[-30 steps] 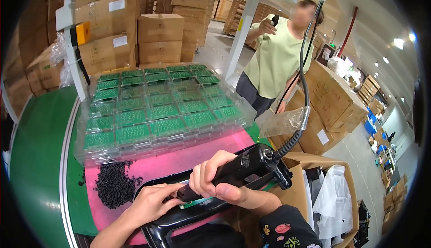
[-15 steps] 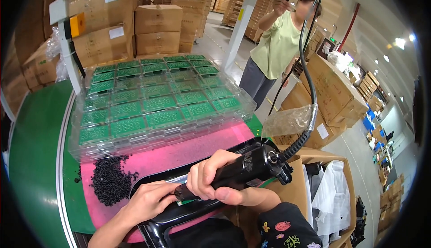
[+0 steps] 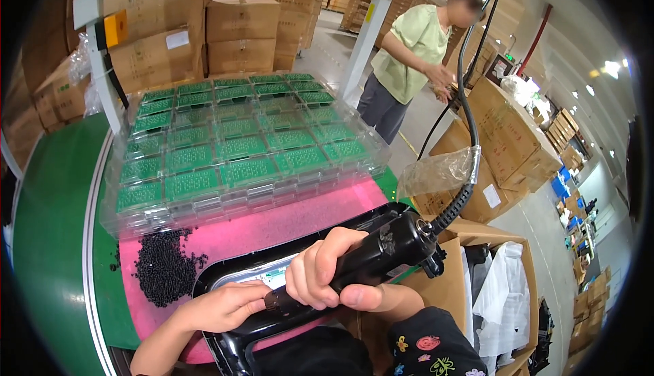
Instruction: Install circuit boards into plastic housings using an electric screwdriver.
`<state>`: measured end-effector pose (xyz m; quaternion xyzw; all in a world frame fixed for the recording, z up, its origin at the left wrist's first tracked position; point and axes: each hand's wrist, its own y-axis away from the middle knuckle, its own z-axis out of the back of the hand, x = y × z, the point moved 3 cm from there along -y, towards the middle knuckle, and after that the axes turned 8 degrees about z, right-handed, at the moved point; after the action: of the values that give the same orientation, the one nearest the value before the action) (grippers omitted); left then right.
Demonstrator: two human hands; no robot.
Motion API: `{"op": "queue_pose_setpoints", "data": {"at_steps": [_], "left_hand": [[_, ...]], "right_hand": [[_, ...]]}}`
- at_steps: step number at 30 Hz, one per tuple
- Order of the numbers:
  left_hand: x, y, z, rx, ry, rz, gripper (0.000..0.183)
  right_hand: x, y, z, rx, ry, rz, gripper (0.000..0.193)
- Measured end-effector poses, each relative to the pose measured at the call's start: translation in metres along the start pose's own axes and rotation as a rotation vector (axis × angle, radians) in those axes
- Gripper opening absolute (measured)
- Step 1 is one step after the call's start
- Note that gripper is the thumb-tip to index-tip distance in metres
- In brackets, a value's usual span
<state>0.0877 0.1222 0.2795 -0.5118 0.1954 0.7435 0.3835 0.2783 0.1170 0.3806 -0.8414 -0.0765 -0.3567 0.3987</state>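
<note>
My right hand (image 3: pixel 317 274) is wrapped around a black electric screwdriver (image 3: pixel 385 246), which slants down to the left with its cable end up at the right. At its nose my left hand (image 3: pixel 221 308) has thumb and fingers pinched together; whatever they hold is hidden. Both hands are over a glossy black plastic housing (image 3: pixel 228 349), tilted toward me. Inside it, partly covered by my hands, a pale strip with a bit of green circuit board (image 3: pixel 276 277) shows. A loose pile of small black screws (image 3: pixel 165 270) lies left of the housing on the pink mat (image 3: pixel 252 223).
Stacked clear trays (image 3: pixel 197 202) of green circuit boards stand behind the mat. A black cable (image 3: pixel 466 103) hangs from above to the screwdriver. At my right is an open carton (image 3: pixel 446 280) with wrapped black parts. Beyond, a person in a light green shirt (image 3: pixel 412 52) stands among cartons.
The screwdriver and my hands have shifted slightly, and more of the housing's inside shows. The person beyond has lowered a raised arm and turned to the right.
</note>
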Motion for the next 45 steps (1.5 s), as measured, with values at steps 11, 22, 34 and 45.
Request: {"op": "queue_pose_setpoints", "data": {"at_steps": [11,22,34,45], "left_hand": [[-0.011,-0.005,0.014,-0.421,-0.328,-0.237,0.011],[-0.007,-0.004,0.014,-0.493,-0.337,-0.047,0.019],[-0.013,0.003,0.023,-0.629,-0.571,-0.125,0.016],[-0.003,0.001,0.019,-0.632,-0.408,0.013,0.012]], "right_hand": [[-0.008,-0.001,0.006,-0.140,0.104,0.046,0.033],[-0.016,-0.005,0.020,-0.188,0.361,0.015,0.032],[-0.021,-0.006,0.014,-0.202,0.456,-0.027,0.034],[-0.047,0.000,0.030,-0.181,0.488,-0.038,0.033]]}}
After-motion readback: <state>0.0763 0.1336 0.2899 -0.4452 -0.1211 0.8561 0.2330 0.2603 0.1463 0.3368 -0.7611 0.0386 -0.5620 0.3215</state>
